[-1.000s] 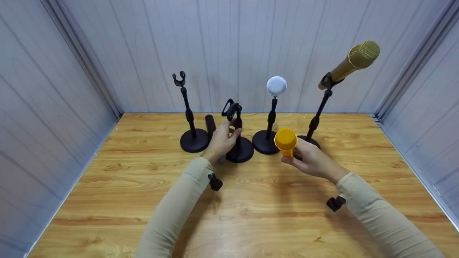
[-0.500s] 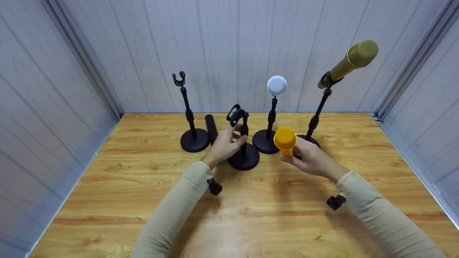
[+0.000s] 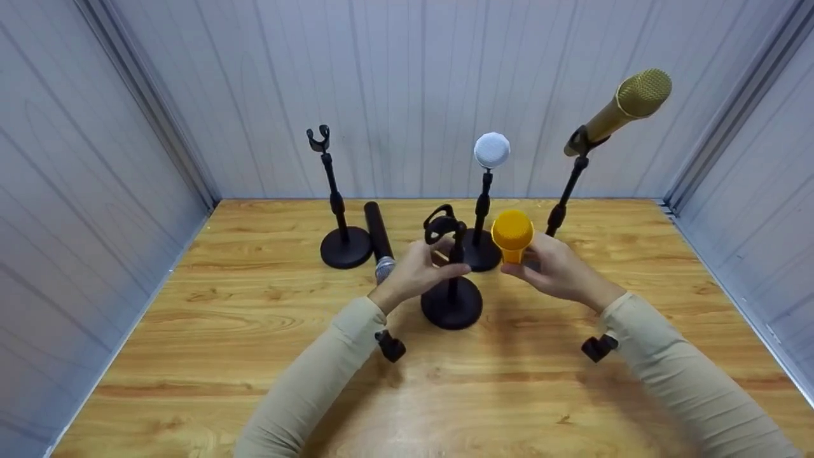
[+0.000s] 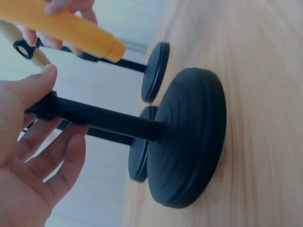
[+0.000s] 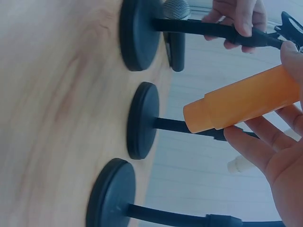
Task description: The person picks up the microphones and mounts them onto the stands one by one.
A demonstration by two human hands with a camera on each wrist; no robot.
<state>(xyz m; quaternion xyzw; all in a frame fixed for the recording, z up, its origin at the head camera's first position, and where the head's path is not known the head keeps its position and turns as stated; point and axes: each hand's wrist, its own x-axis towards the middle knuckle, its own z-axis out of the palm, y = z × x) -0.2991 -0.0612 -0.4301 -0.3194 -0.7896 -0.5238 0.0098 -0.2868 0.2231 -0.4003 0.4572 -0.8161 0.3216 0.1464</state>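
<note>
My left hand [image 3: 416, 275] grips the pole of a black desktop microphone stand [image 3: 451, 308], thumb on one side and fingers on the other. The stand is upright; its round base is low at the wooden table and its bare clip points up to the left. In the left wrist view, the same stand's pole [image 4: 113, 120] runs between thumb and fingers. To the right, my right hand [image 3: 563, 270] holds a yellow microphone [image 3: 512, 233] upright, head up, above the table. The right wrist view shows the microphone's orange-looking handle [image 5: 251, 101] between thumb and fingers.
A black microphone [image 3: 379, 236] with a silver head lies behind my left hand. A stand with a bare clip [image 3: 344, 247] is at left. Behind are a stand bearing a white-headed microphone [image 3: 491, 151] and one bearing a gold microphone [image 3: 626, 109]. Panelled walls [image 3: 394, 95] enclose the table.
My left hand has brought the stand toward me and to the right, uncovering the black microphone's silver head. My right hand, holding the yellow microphone, has shifted slightly up in view.
</note>
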